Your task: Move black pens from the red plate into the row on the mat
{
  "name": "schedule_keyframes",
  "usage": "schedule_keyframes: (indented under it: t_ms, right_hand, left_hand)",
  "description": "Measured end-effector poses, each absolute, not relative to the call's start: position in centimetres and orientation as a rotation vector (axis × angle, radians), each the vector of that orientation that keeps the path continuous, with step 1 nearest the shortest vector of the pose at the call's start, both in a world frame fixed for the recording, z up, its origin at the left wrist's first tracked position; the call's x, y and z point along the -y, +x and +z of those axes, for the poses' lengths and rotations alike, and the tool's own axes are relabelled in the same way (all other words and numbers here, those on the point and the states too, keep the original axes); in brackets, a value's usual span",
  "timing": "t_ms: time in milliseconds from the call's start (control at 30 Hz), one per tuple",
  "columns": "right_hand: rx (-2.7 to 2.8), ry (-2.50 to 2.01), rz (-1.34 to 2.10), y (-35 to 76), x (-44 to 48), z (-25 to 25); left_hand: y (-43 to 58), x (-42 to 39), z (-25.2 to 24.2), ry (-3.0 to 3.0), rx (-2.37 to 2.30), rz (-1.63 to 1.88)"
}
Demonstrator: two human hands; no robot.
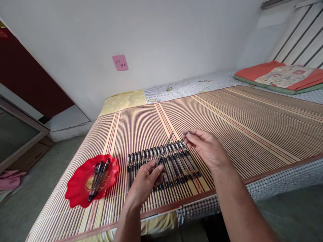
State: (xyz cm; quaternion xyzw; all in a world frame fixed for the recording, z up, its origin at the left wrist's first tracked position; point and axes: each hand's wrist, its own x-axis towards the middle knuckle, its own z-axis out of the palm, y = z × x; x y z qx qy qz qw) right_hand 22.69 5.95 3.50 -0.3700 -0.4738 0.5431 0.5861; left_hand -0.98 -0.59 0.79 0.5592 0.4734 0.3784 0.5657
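My left hand (147, 178) is closed around a thin dark pen refill (165, 149) that points up and to the right. My right hand (205, 146) pinches a small silvery pen part (187, 133) between its fingertips, just right of the refill's tip. Below both hands, several black pens (161, 161) lie side by side in a row on the striped bamboo mat (239, 124). A red scalloped plate (78, 188) at the left holds a few more black pens (99, 178).
The mat covers a bed against a white wall with a pink sticky note (120, 62). Folded orange and green cushions (280, 77) lie at the far right. The bed's front edge (227, 188) runs below my hands, with grey floor (22, 205) at the left.
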Motion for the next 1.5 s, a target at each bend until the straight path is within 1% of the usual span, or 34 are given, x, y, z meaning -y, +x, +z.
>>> schedule_keyframes:
  t_ms: [200,467,667,1167,1500]
  right_hand:
    - [1.076,-0.817,1.249,20.5,-5.9,3.2]
    - [1.051,-0.747,1.377,20.1,-5.8,3.8]
    - [1.024,-0.759,1.328,20.4,-5.7,4.1]
    - [1.193,-0.666,1.479,20.4,-5.6,3.7]
    - [1.487,-0.678,1.599,19.6,-5.1,3.5]
  left_hand:
    - [-0.1,0.8,1.0,1.328,-1.121,0.821]
    - [0.9,1.0,1.2,1.313,-1.093,0.807]
    - [0.9,1.1,1.3,1.319,-1.094,0.792]
    - [1.0,1.2,1.3,1.306,-1.045,0.816]
    - [1.3,1.5,2.1,1.236,-0.995,0.868]
